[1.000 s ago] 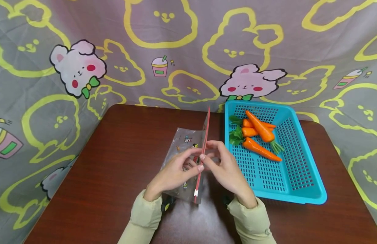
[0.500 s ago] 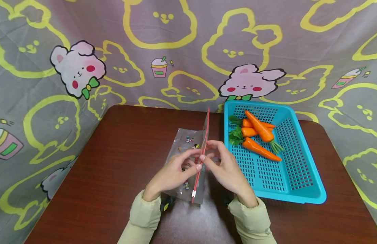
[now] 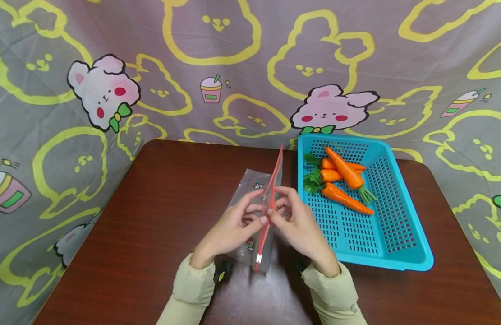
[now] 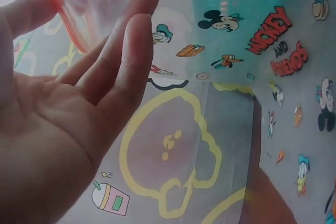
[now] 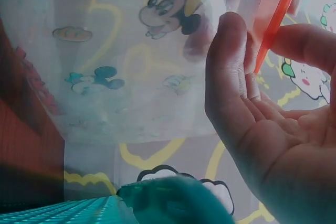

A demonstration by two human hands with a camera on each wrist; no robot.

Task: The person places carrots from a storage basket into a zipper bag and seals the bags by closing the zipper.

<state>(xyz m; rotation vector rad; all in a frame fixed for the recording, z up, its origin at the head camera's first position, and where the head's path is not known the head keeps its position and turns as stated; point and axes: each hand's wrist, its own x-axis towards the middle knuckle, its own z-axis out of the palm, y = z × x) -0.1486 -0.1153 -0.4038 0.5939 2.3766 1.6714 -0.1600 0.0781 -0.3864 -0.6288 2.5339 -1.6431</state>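
Observation:
A clear slider zip bag printed with cartoon figures stands on edge at the table's middle, its lower part folded to the left. Red strips line its mouth, with a white slider at the near end. My left hand pinches the left strip between thumb and fingers. On the other side, my right hand pinches the right strip. A narrow gap shows between the strips. The left wrist view has the left hand at the bag's printed film; the right wrist view shows the right hand at the red edge.
A blue perforated basket sits right of my right hand, close to it. Several orange carrots with green tops lie inside. The brown table meets a patterned cloth at the back and left.
The two red strips have parted slightly near my fingers and the bag's far end has shifted a little right. The folded film has moved right too. Basket and carrots stay put.

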